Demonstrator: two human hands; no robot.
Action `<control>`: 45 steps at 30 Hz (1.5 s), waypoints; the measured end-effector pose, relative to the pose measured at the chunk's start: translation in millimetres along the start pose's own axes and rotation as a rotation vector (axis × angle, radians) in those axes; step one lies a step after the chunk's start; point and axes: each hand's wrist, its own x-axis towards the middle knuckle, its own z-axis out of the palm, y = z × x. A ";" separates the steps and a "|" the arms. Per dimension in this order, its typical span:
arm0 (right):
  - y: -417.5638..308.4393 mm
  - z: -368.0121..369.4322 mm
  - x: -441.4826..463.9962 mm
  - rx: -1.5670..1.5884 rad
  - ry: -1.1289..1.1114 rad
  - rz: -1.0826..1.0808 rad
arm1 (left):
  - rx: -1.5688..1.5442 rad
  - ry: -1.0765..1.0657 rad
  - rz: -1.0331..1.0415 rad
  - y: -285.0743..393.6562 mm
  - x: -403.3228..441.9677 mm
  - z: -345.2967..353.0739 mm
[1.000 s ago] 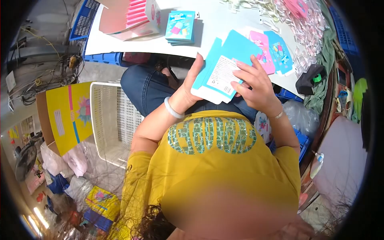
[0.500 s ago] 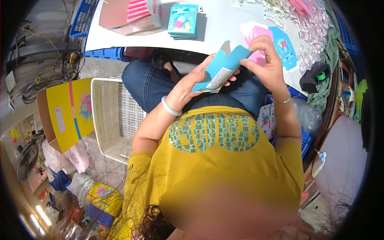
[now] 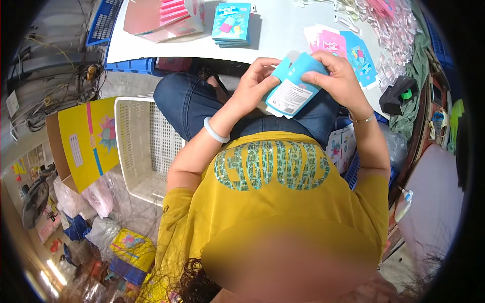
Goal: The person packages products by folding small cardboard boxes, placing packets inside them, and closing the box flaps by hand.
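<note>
A light-blue printed carton (image 3: 294, 92) is held over my lap between both hands. Its face with a white label and barcode is turned up, and open flaps stand at its upper edge. My left hand (image 3: 256, 85) grips the left side, thumb on the face, some fingers hidden behind. On the right side, my right hand (image 3: 339, 81) pinches the upper corner, with its thumb across the front. Beyond my hands, a stack of blue cartons (image 3: 231, 22) sits on the white table (image 3: 192, 49). Pink cartons (image 3: 328, 41) and a flat blue carton (image 3: 359, 59) lie right of them.
A carton box with pink pieces (image 3: 166, 20) stands at the table's back left. Many small wrapped pieces (image 3: 391, 30) are heaped at the right, near a black case (image 3: 398, 96). To my left are a white plastic basket (image 3: 151, 151) and a yellow cardboard box (image 3: 83, 141).
The carton has turned so its labelled face shows more fully. My left hand has shifted up and right along it, and my right hand has moved slightly down onto its corner.
</note>
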 end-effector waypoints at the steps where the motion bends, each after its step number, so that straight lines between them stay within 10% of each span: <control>1: 2.1 -0.3 1.5 0.005 0.015 0.035 | 0.183 0.053 0.059 4.3 -2.5 1.9; 6: 9.6 5.9 4.4 -0.006 0.070 0.045 | 0.888 0.181 0.309 24.6 -12.1 19.1; 15: 22.9 18.2 12.8 -0.334 0.343 -0.359 | 0.180 0.298 0.015 7.0 -6.9 21.1; 19: 48.2 28.1 1.5 0.044 0.466 -0.026 | -0.066 0.371 -0.007 16.8 -4.0 6.7; 26: 71.7 64.1 -15.1 0.449 0.179 0.280 | -0.163 0.340 -0.082 5.6 -9.3 9.5; 45: 95.4 58.7 -33.8 0.336 0.143 -0.011 | 0.092 0.030 0.002 -9.6 -38.7 -8.6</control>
